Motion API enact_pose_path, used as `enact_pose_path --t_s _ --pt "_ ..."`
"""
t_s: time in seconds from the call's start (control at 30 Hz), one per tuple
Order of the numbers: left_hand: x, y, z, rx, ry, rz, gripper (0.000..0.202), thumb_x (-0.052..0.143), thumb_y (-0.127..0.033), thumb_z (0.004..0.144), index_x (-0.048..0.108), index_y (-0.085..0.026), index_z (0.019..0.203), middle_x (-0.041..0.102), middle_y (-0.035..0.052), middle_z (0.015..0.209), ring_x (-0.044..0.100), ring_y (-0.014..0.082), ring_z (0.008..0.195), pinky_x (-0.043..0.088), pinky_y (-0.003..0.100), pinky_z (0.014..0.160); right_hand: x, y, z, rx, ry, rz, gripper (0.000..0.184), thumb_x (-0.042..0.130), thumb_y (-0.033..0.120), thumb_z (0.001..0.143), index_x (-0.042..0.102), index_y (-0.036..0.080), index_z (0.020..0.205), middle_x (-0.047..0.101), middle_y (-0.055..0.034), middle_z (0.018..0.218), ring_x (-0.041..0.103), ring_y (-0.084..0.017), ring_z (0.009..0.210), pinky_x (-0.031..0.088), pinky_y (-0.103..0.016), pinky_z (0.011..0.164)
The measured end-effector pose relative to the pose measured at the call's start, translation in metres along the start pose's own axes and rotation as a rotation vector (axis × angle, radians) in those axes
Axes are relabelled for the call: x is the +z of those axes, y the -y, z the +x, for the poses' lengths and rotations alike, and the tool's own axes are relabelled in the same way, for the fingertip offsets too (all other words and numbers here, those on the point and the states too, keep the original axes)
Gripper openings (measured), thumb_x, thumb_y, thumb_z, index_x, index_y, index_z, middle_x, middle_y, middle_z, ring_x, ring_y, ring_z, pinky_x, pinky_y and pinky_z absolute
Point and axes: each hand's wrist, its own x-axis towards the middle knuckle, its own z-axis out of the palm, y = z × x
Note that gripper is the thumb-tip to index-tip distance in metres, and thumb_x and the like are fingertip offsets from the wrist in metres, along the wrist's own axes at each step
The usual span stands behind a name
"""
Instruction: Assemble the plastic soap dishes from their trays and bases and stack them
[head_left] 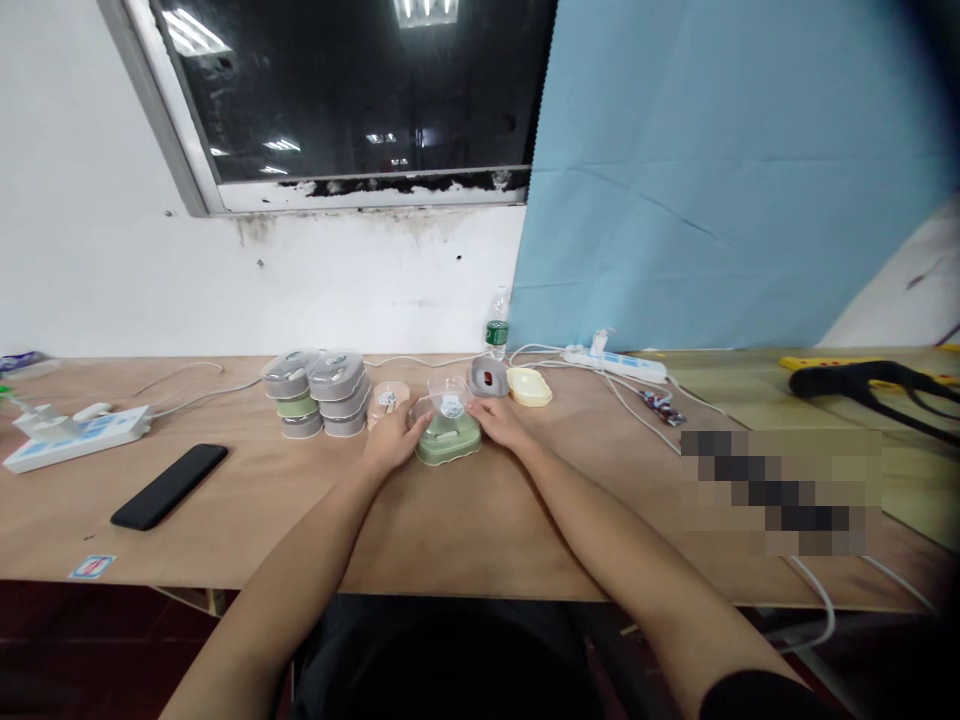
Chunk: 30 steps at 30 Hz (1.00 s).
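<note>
A green lunch box point(450, 445) with a clear lid point(451, 402) stands on the table before me. The lid bears a round white label and looks raised at the back; whether it is seated, I cannot tell. My left hand point(393, 432) grips the lid's left side, thumb toward the front, its other fingers partly hidden. On the opposite side, the fingers of my right hand point(498, 418) pinch the lid's edge. A pink lunch box point(388, 396) sits just behind my left hand, partly covered by it.
Stacked grey and green lunch boxes point(288, 410) and another grey stack point(345, 408) stand left. Behind my right hand are a grey box point(489, 376), a yellow tray point(529, 387) and a bottle point(497, 325). A black phone point(171, 486) and power strips point(82, 438) lie around.
</note>
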Motion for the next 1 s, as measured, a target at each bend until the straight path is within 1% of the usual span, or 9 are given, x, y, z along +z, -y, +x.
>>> enact_pose_path --t_s 0.13,0.23,0.33,0.43,0.57,0.73,0.8,0.9,1.0 --pt "0.004 0.007 0.003 0.029 0.121 0.057 0.058 0.03 -0.062 0.091 0.061 -0.017 0.113 0.068 0.0119 0.109 0.061 0.0262 0.103 0.046 0.033 0.084 -0.007 0.002 0.0 0.005 0.148 -0.004 0.053 0.042 0.061 0.087 0.06 0.017 0.063 0.059 -0.0004 0.064 0.054 -0.015 0.064 0.037 -0.024 0.06" --pt "0.007 0.01 0.004 0.081 0.169 0.048 0.061 0.022 -0.063 0.092 0.062 -0.017 0.101 0.068 0.0119 0.108 0.062 0.0253 0.101 0.046 0.033 0.084 -0.011 0.002 0.001 0.026 0.211 0.005 0.051 0.044 0.06 0.087 0.063 0.017 0.069 0.064 -0.0007 0.07 0.057 -0.016 0.068 0.039 -0.025 0.064" --pt "0.009 0.012 0.004 0.099 0.153 0.051 0.062 0.022 -0.065 0.091 0.06 -0.018 0.107 0.067 0.0126 0.111 0.061 0.0259 0.103 0.045 0.034 0.085 -0.012 -0.002 0.002 0.022 0.232 0.016 0.052 0.043 0.061 0.086 0.064 0.017 0.07 0.063 -0.0006 0.07 0.056 -0.015 0.067 0.039 -0.025 0.063" --pt "0.01 0.012 0.004 0.09 0.145 0.066 0.062 0.024 -0.065 0.091 0.059 -0.018 0.111 0.067 0.0129 0.111 0.062 0.0258 0.103 0.045 0.034 0.086 -0.012 -0.004 0.002 0.044 0.257 0.017 0.055 0.043 0.064 0.085 0.063 0.016 0.068 0.058 0.0006 0.061 0.052 -0.014 0.06 0.036 -0.024 0.055" --pt "0.006 0.009 0.003 0.117 0.147 0.085 0.059 0.03 -0.064 0.09 0.06 -0.018 0.112 0.067 0.0122 0.11 0.062 0.0257 0.102 0.045 0.034 0.087 -0.015 -0.001 0.0 0.084 0.275 0.022 0.054 0.049 0.067 0.08 0.055 0.017 0.059 0.051 0.003 0.052 0.045 -0.011 0.051 0.03 -0.022 0.049" --pt "0.001 0.005 -0.001 0.203 0.143 0.032 0.06 0.033 -0.059 0.091 0.045 -0.019 0.135 0.06 0.0123 0.128 0.056 0.0258 0.117 0.042 0.036 0.097 -0.013 -0.003 0.001 0.07 0.239 0.013 0.053 0.052 0.065 0.079 0.051 0.018 0.057 0.049 0.0038 0.052 0.044 -0.011 0.051 0.029 -0.022 0.05" --pt "0.0 0.004 -0.002 0.207 0.202 0.034 0.071 0.046 -0.064 0.084 0.04 -0.019 0.14 0.056 0.0127 0.132 0.053 0.0276 0.12 0.041 0.037 0.099 -0.011 -0.006 0.001 0.032 0.214 -0.002 0.053 0.05 0.064 0.08 0.052 0.017 0.057 0.049 0.0036 0.055 0.045 -0.011 0.055 0.03 -0.022 0.052" --pt "-0.001 0.004 -0.002 0.192 0.261 0.078 0.098 0.07 -0.063 0.064 0.033 -0.019 0.144 0.054 0.0137 0.134 0.052 0.0319 0.121 0.042 0.038 0.097 -0.007 -0.011 0.002 -0.005 0.188 -0.024 0.052 0.048 0.063 0.082 0.054 0.017 0.058 0.049 0.0034 0.057 0.045 -0.011 0.057 0.031 -0.022 0.054" --pt "-0.001 0.004 -0.002 0.184 0.251 0.114 0.102 0.074 -0.057 0.06 0.03 -0.021 0.145 0.056 0.0131 0.131 0.054 0.0325 0.119 0.044 0.038 0.094 -0.006 -0.01 0.002 -0.004 0.168 -0.04 0.053 0.047 0.063 0.083 0.053 0.017 0.058 0.049 0.003 0.057 0.046 -0.012 0.057 0.032 -0.023 0.054"
